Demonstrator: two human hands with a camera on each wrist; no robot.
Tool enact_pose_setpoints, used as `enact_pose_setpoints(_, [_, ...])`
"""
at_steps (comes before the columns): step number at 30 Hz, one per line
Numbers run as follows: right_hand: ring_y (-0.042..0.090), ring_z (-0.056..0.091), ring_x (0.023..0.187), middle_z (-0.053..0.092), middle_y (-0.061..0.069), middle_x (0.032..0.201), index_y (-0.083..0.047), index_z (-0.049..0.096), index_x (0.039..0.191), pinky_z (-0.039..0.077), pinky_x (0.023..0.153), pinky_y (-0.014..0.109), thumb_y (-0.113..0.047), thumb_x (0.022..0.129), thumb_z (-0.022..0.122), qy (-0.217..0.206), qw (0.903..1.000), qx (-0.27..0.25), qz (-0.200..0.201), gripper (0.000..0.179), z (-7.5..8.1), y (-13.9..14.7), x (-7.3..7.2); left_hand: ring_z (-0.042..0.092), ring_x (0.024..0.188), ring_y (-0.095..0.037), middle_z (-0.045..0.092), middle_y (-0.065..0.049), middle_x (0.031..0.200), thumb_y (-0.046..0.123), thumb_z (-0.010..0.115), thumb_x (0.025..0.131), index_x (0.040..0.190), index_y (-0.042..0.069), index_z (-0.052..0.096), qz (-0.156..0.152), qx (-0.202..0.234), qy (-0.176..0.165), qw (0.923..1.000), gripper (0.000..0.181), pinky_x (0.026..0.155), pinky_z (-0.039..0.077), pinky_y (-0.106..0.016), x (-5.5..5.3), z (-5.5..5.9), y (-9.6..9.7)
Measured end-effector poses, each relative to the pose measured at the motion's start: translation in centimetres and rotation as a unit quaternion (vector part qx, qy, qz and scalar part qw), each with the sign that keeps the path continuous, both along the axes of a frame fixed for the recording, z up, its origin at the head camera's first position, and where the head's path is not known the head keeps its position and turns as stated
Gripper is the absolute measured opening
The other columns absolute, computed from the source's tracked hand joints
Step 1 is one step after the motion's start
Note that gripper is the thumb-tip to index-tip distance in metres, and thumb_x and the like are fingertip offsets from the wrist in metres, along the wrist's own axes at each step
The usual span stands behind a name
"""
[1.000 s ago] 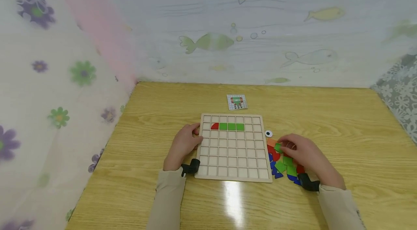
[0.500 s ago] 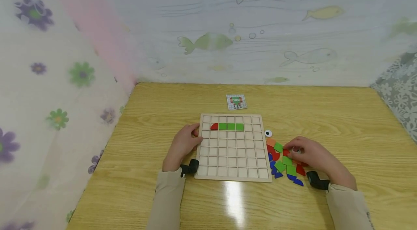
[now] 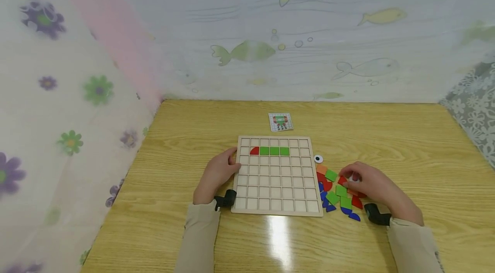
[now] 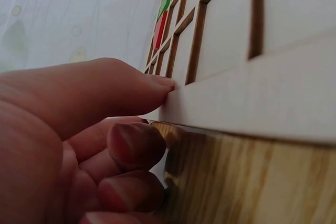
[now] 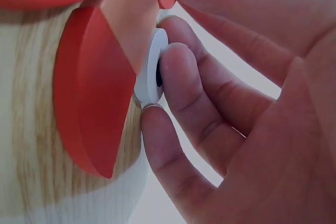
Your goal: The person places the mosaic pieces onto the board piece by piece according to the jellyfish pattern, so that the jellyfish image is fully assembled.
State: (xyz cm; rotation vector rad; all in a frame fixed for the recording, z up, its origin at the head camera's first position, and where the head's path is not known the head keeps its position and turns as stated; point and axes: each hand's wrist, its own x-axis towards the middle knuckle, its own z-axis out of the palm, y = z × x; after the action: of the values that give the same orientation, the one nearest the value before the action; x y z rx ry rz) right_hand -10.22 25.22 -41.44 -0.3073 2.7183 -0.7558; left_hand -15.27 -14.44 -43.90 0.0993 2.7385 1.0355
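Observation:
A wooden grid board (image 3: pixel 276 178) lies on the table, with a red quarter-circle tile (image 3: pixel 255 151) and several green square tiles (image 3: pixel 274 151) in one row. My left hand (image 3: pixel 218 174) grips its left edge; in the left wrist view the thumb (image 4: pixel 142 90) rests on the rim and the other fingers curl below it. Over the pile of tiles right of the board, my right hand (image 3: pixel 367 182) pinches a small red tile (image 3: pixel 342 180) between thumb and index finger. Its other fingertips sit by a white eye disc (image 5: pixel 152 66), beside an orange tile (image 5: pixel 131 17) and a larger red tile (image 5: pixel 94 93).
Behind the board lies a small picture card (image 3: pixel 281 121). Another eye disc (image 3: pixel 318 159) sits at the board's right edge. The pile also has an orange tile (image 3: pixel 322 170), loose green tiles (image 3: pixel 331 176) and blue tiles (image 3: pixel 354 217). A patterned wall covering borders the table.
My right hand has let go of a green square tile and shifted right and toward me, where it now pinches the red tile. The left hand stays on the board's edge.

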Motion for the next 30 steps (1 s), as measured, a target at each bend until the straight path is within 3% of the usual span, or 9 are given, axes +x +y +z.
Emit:
enact_pose_setpoints(10, [0.016,0.043,0.073,0.050,-0.001,0.081,-0.009,0.060,0.105,0.037,0.061,0.029,-0.022,0.082,0.063,0.003,0.9999,0.011,-0.002,0.026,-0.36,0.06,-0.19,0.044,0.059,-0.013,0.052,0.003,0.069,0.022,0.060,0.081,0.133,0.013,0.043,0.002,-0.005,-0.008,1.0000,0.056,0.055,0.034,-0.026,0.13,0.15,0.11])
enact_pose_setpoints(22, [0.016,0.050,0.073,0.057,-0.002,0.083,-0.015,0.057,0.099,0.041,0.064,0.030,-0.030,0.085,0.060,0.010,0.9984,-0.043,-0.035,0.021,-0.62,0.00,-0.22,0.044,0.055,-0.013,0.052,0.002,0.064,0.023,0.060,0.082,0.134,0.013,0.042,0.001,0.005,-0.015,0.9999,0.056,0.053,0.035,-0.026,0.06,0.17,0.23])
enact_pose_setpoints(30, [0.016,0.053,0.081,0.059,-0.001,0.090,-0.015,0.059,0.105,0.044,0.070,0.034,-0.035,0.085,0.058,0.031,0.9969,-0.058,-0.043,0.029,-0.43,-0.86,-0.93,0.044,0.054,-0.013,0.052,0.002,0.063,0.022,0.059,0.083,0.134,0.012,0.042,0.002,0.002,-0.014,0.9999,0.055,0.054,0.035,-0.026,0.21,0.37,0.18])
